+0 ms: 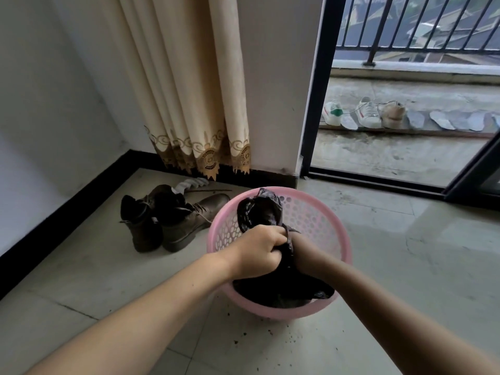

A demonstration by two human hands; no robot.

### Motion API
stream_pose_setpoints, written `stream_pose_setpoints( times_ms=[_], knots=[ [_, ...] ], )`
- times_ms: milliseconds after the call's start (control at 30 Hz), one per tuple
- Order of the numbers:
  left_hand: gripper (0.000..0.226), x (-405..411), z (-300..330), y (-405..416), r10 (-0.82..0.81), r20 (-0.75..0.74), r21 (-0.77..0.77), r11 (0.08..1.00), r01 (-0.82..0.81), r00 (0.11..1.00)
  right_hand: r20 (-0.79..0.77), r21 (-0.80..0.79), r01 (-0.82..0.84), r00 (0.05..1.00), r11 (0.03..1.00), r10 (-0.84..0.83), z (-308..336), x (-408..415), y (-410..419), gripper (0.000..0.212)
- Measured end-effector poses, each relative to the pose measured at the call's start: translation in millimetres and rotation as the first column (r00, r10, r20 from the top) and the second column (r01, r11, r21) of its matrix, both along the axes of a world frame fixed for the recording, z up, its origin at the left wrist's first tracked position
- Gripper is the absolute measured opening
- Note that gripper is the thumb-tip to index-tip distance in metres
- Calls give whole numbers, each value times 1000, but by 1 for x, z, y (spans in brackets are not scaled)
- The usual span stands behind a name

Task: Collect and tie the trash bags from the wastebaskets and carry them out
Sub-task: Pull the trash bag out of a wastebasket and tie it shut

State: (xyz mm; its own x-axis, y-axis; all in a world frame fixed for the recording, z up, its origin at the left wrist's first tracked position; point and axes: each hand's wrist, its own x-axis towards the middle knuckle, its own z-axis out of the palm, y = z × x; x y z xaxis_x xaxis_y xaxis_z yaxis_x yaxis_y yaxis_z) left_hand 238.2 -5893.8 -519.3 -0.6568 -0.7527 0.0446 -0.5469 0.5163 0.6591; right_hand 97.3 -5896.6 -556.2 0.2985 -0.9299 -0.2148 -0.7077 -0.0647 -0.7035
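Home rm by balcony: curtain (189, 85), boots (167, 215) on tile floor (405, 266), sneakers (365, 113) outside by railing (422, 23).

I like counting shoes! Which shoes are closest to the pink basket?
The brown boots, standing indoors right beside the pink basket, its left side. The white sneakers are much farther off, lined up outside on the balcony past the door.
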Motion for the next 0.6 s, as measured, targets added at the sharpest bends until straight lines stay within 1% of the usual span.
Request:
stream_pose_setpoints(
  times_ms=[33, 67, 100, 133, 167, 200, 233, 267, 300, 333, 367, 400, 433, 467, 500, 533, 600],
  knots=[
    [21, 4, 2, -1, 33, -64, 57, 998, -29, 997, -4, -33, 31, 999, 999, -31, 0, 0, -2, 18],
    [23, 9, 4, -4, 117, -157, 141, 986, -95, 981, 35, -81, 85, 996, 993, -82, 2, 0, -3, 17],
    [25, 16, 5, -9, 235, -254, 234, 956, -176, 938, 93, -126, 132, 988, 983, -121, 6, 0, -3, 18],
    [28, 25, 0, -17, 370, -335, 304, 913, -272, 866, 123, -168, 171, 981, 971, -152, 14, 0, -2, 20],
    [33, 34, -5, -23, 494, -362, 325, 862, -390, 790, 114, -212, 196, 978, 957, -175, 22, 0, -1, 22],
    [39, 45, -15, -31, 597, -315, 305, 799, -518, 737, 107, -258, 218, 975, 941, -197, 29, -1, 1, 25],
    [48, 55, -23, -35, 686, -173, 276, 723, -633, 707, 111, -299, 239, 970, 924, -215, 35, -4, 1, 28],
    [56, 63, -30, -36, 745, 3, 299, 636, -712, 667, 122, -330, 255, 966, 909, -227, 38, -6, -1, 29],
    [58, 69, -35, -33, 755, 169, 398, 535, -745, 633, 149, -344, 274, 960, 898, -236, 43, -7, -2, 28],
    [49, 71, -36, -28, 729, 260, 557, 422, -715, 633, 203, -341, 305, 948, 889, -247, 49, -7, -3, 28],
    [33, 73, -35, -21, 699, 281, 714, 306, -630, 658, 274, -338, 344, 926, 876, -258, 54, -6, -4, 31],
    [19, 74, -34, -16, 693, 254, 807, 232, -543, 675, 343, -339, 383, 901, 860, -266, 60, -6, -5, 34],
    [16, 75, -33, -15, 705, 224, 847, 201, -492, 673, 405, -351, 416, 875, 839, -264, 69, -6, -6, 34],
    [20, 76, -34, -16, 736, 202, 859, 185, -478, 646, 466, -377, 451, 847, 809, -255, 77, -8, -8, 32],
    [29, 74, -36, -17, 770, 188, 865, 164, -474, 609, 522, -404, 495, 816, 770, -251, 86, -11, -9, 30],
    [36, 73, -40, -22, 813, 177, 870, 134, -475, 554, 577, -418, 541, 779, 730, -247, 96, -15, -9, 29],
    [43, 64, -43, -28, 874, 173, 871, 80, -486, 454, 663, -454, 618, 716, 642, -220, 115, -28, -7, 30]
  ],
)
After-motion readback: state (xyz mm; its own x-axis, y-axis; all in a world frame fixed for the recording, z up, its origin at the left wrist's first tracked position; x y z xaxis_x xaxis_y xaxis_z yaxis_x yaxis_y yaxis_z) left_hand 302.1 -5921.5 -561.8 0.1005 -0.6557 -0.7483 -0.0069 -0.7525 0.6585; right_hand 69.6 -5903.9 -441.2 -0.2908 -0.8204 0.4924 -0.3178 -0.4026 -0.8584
